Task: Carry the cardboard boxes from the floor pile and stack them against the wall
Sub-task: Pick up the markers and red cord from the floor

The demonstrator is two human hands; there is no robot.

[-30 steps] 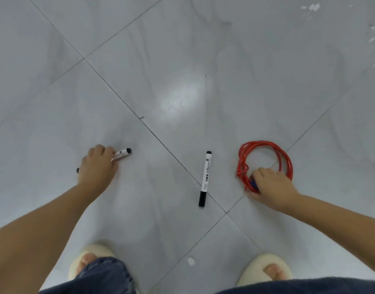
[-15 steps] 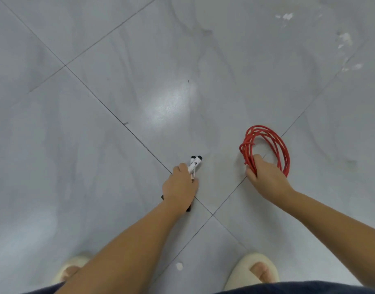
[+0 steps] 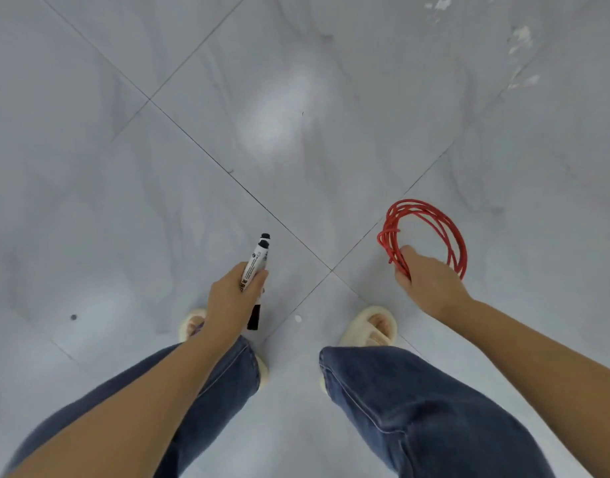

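Both hands have come up off the tiled floor (image 3: 89, 201) since a moment ago, and the person's standing now. Left hand (image 3: 232, 300) is wrapped round two markers (image 3: 257, 267), long axis pointing away from the slippers (image 3: 370, 326). Right hand (image 3: 431, 281) grips a red cable coil (image 3: 427, 229), hanging just beyond the right slipper. No cardboard boxes anywhere in view, so can't say which way they lie or which hand's closer.
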